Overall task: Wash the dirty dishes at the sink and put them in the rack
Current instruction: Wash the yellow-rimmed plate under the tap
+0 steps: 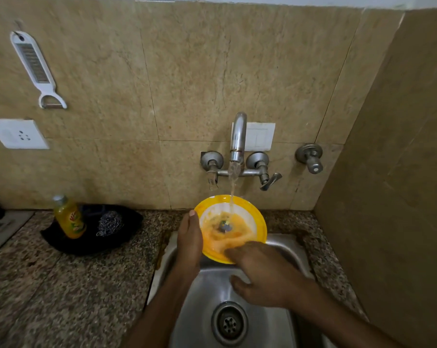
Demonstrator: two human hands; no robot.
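Observation:
A yellow-rimmed plate (258, 219) with a white middle and orange food smears is held tilted over the steel sink (207, 297), under water running from the tap (238, 136). My left hand (189, 243) grips the plate's left edge, thumb up along the rim. My right hand (265, 275) is at the plate's lower right, its fingertips on the wet inner surface; the fingers are blurred. No rack is in view.
A yellow dish-soap bottle (69, 218) and a steel scrubber (110, 223) sit in a black tray (61, 243) on the speckled counter at left. A peeler (36, 69) hangs on the wall above a socket (17, 133). A side wall stands close on the right.

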